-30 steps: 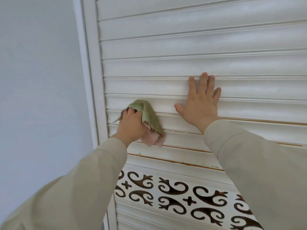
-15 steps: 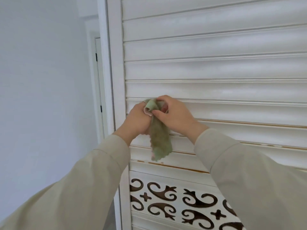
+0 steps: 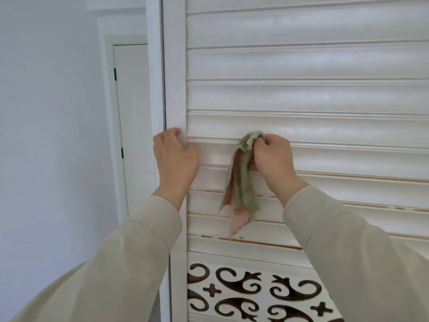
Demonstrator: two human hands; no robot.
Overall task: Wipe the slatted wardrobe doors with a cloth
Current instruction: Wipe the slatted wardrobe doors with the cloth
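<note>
Up close in the head view, a white slatted wardrobe door [image 3: 301, 96] fills most of the frame. The right hand [image 3: 271, 159] is raised against the slats with its fingers curled tight round the bunched top of a cloth [image 3: 241, 187]; this grip is a closed fist holding the cloth at the level of the middle slats. The cloth is green on one face and pinkish on the other, and its loose end hangs down in front of the slats below the fist. The left hand [image 3: 175, 156] is at the door's left upright frame [image 3: 175, 77], fingers curled round the frame's edge and thumb lying on the front, a narrow grip on the wood. Both arms wear beige sleeves [image 3: 130, 256]. Worn gold-brown streaks show along the edges of the lower slats. Below them runs a carved panel [image 3: 255, 291] with dark scroll cut-outs. To the left stands a pale wall [image 3: 46, 135] and a white room door [image 3: 132, 112] with dark hinges.
</note>
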